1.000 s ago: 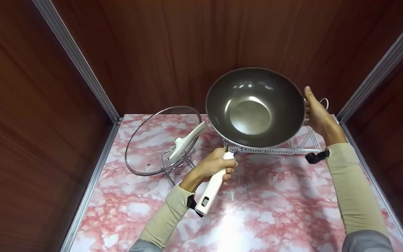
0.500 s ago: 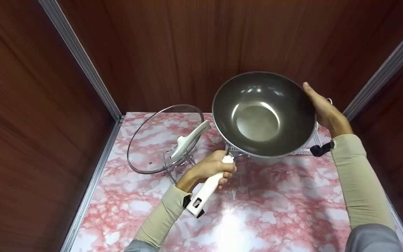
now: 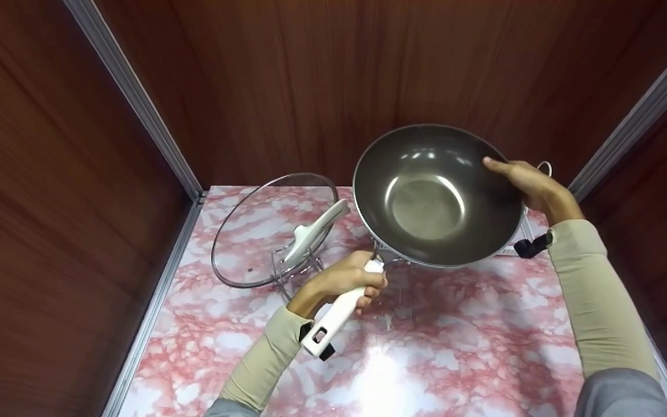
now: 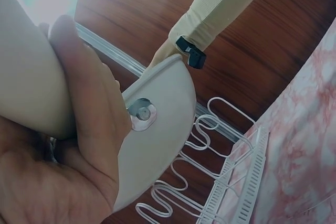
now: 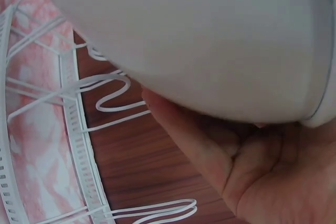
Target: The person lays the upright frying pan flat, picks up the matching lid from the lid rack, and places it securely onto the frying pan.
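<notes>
A deep wok [image 3: 426, 208], dark inside and whitish outside, is held above a white wire rack with its inside tilted toward me. My left hand [image 3: 345, 279] grips its white handle [image 3: 333, 321], fingers wrapped round the end nearest the pan. On the far right side, my right hand [image 3: 533, 182] holds the rim: the thumb lies over the edge on the inner wall and the fingers are behind. The right wrist view shows those fingers against the wok's pale outer side [image 5: 210, 40]. From the left wrist, the riveted handle mount [image 4: 143, 114] is visible.
Below and behind the wok stands the white wire rack [image 4: 252, 177] with looped dividers, mostly hidden in the head view. To the left, a glass lid [image 3: 252, 231] with a white handle leans upright in a small metal wire stand [image 3: 278, 275]. Dark wood-look walls [image 3: 333, 69] enclose the marbled table [image 3: 455, 347].
The wok has moved slightly right and toward me. My right hand has shifted from the side of the rim, and its thumb now lies over it inside. The left hand keeps gripping the handle.
</notes>
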The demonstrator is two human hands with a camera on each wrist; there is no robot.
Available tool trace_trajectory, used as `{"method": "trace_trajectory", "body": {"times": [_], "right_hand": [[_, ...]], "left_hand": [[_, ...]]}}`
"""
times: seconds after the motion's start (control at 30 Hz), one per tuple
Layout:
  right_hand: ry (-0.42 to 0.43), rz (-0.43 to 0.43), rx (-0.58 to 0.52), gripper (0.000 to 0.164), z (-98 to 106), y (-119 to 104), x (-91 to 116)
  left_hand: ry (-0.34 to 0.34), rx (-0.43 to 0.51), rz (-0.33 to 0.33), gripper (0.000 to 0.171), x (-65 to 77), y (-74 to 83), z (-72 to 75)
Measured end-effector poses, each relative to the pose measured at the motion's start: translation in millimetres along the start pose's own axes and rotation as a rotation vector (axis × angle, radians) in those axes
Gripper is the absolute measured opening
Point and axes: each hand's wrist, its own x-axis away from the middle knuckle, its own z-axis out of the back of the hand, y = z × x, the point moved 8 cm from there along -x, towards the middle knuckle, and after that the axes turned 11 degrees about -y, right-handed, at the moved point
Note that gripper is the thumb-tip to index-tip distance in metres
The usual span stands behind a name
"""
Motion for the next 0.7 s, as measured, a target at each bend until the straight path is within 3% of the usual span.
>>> {"method": "trace_trajectory", "body": {"times": [0.2, 0.47, 0.7], "right_hand": [[0.039, 0.022, -0.005, 0.035, 0.0, -0.1, -0.1], [0.086, 0.051, -0.106, 0.009, 5.1, 1.4, 5.1], [0.102, 0.063, -0.140, 0.017, 4.6, 6.3, 10.0]], "left_hand": [[-0.002, 0.001, -0.009, 0.024, 1.5, -0.1, 1.0], [0.009, -0.001, -0.001, 0.019, -2.4, 1.1, 2.6], [0.017, -0.014, 0.019, 0.020, -1.2, 0.8, 6.1]]}}
